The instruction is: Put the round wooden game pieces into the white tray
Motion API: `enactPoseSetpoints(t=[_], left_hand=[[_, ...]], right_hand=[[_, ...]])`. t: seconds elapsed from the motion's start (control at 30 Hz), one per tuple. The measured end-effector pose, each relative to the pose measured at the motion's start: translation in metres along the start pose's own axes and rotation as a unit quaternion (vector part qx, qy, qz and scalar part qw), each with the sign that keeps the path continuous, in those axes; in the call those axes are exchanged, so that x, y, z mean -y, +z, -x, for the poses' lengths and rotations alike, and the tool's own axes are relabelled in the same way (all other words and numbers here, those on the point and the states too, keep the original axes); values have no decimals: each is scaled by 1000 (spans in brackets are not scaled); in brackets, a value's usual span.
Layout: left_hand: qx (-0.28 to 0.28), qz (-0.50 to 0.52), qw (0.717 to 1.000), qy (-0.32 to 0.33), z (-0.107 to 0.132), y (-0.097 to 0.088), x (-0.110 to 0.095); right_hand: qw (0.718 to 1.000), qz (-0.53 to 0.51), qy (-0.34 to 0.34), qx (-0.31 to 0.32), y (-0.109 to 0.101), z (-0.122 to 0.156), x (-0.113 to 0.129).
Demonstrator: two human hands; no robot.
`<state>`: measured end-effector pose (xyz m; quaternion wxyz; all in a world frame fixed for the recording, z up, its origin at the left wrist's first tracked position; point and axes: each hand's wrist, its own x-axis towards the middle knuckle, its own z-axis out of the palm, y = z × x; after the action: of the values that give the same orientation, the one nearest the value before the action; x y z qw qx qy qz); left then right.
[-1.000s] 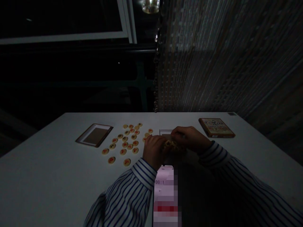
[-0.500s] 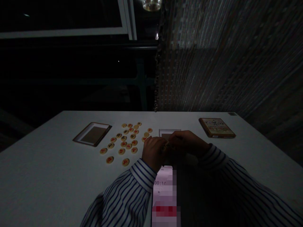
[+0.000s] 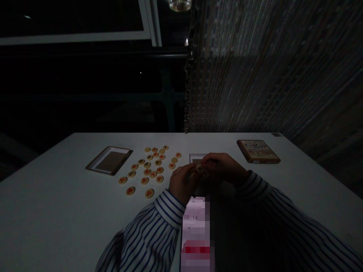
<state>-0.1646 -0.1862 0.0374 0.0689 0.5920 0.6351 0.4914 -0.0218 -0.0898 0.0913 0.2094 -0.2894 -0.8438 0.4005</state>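
Note:
My left hand (image 3: 181,183) and my right hand (image 3: 224,166) meet over the table's middle. Between their closed fingers are round wooden xiangqi pieces (image 3: 199,168), one showing its dark character; how many are held is hard to make out in the dim light. Behind and partly under the hands, a small tray (image 3: 195,155) shows only its far edge. To the left of my left hand, several loose xiangqi pieces (image 3: 147,165) with red or black characters lie spread, most face up.
A shallow open box part (image 3: 106,161) lies at the left. At the right sits a flat printed box (image 3: 258,151). A lit phone (image 3: 193,226) showing a timer lies below my hands on the white table (image 3: 70,211). Bead-string curtain (image 3: 241,75) hangs behind.
Both hands stay together over the tray, with small finger shifts. A held piece now shows more clearly between them. The loose pieces stay put; the view has shifted slightly.

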Motion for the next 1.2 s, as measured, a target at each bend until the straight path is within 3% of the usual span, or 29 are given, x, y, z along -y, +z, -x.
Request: enactPoseSetpoints(t=[0.4, 0.9, 1.2], left_hand=[[-1, 184, 975, -122, -2, -2, -10], [-9, 189, 974, -128, -1, 0, -4], [3, 184, 979, -90, -2, 1, 0]], right_hand=[[1000, 2, -7, 5, 1, 2, 4], [1000, 16, 2, 16, -1, 3, 7], [1000, -7, 1, 20, 1, 3, 7]])
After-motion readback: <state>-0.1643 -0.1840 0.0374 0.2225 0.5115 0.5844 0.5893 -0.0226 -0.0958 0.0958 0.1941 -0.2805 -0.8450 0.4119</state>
